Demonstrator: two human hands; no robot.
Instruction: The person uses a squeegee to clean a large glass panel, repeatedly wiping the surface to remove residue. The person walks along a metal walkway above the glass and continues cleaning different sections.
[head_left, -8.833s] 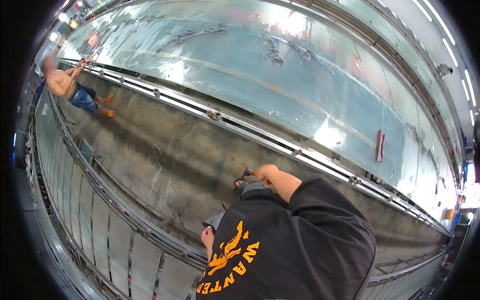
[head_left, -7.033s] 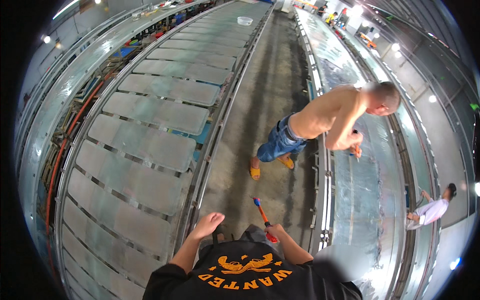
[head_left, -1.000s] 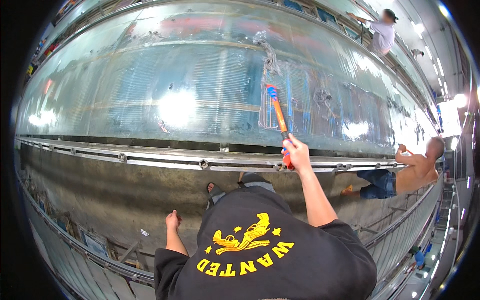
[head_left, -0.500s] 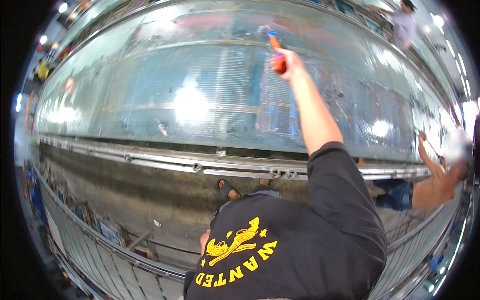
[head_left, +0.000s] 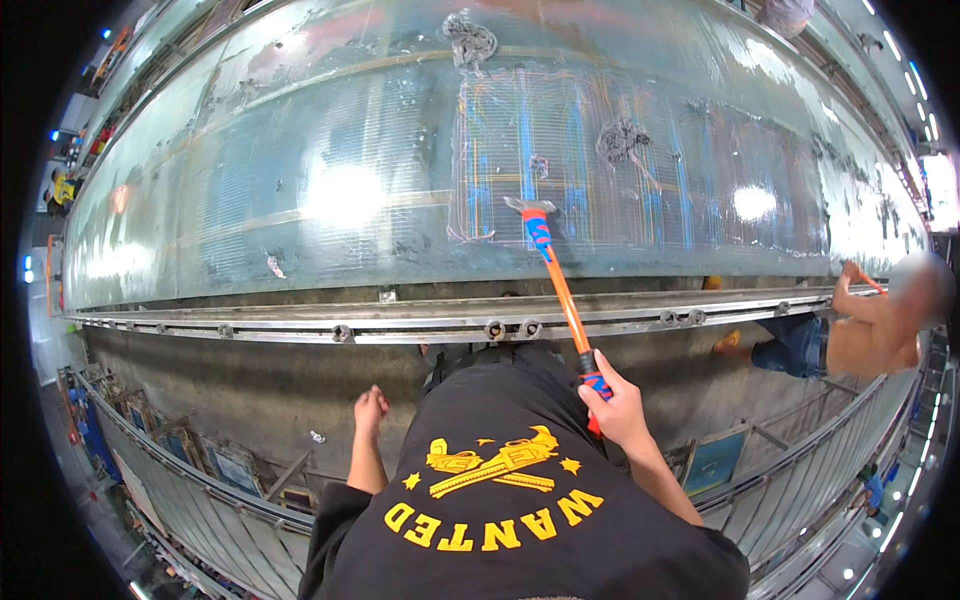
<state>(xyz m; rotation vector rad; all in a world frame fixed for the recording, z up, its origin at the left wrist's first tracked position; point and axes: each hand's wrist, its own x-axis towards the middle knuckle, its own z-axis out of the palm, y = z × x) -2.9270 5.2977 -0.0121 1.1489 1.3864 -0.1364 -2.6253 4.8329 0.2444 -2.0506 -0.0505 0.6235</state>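
Observation:
My right hand is wrapped round the lower grip of a long-handled scraper, orange with blue and red grips. Its wide metal blade rests on the near part of a long, shiny table, over a sheet or layer with fine lines and blue stripes. A grey, crumpled clump lies beyond the blade, and a dark, stringy one to its right. My left hand hangs beside my body, fingers curled, with nothing visible in them and touching nothing.
A metal rail with round fittings runs along the table's near edge. At the right, a co-worker holds an orange-handled tool at the same table. Behind me stands a metal-framed rack. Small scraps lie on the table.
My right hand has come back from far over the table to near my body, drawing the scraper with it. The left hand now shows fully. The view has shifted somewhat.

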